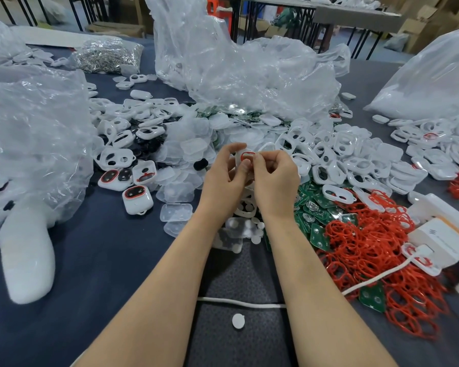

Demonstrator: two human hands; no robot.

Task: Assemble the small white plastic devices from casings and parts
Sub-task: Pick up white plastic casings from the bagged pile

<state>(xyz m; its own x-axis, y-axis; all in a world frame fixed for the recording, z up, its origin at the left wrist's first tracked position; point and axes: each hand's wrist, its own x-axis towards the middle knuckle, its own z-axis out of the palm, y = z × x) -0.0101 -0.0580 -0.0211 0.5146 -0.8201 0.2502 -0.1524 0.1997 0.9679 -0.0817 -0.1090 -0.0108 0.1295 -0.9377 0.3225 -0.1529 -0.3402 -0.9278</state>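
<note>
Head camera, and both hands were up together over the middle of the table (104,260). The left hand (224,176) had its fingers curled round a white casing (241,157), holding it above the heaps. The right hand (273,181) was closed in tight, thumb and fingertips pinching the red ring (247,154) at the casing's face. Below the right wrist lay green circuit boards (313,207), and right beside them a big tangle of loose red rings (368,247). More empty casings (342,154) were heaped beyond the hands, under crumpled clear bags (236,75). Off to the left sat a finished device (137,198), and a white cable (239,301) ran under both forearms.
</note>
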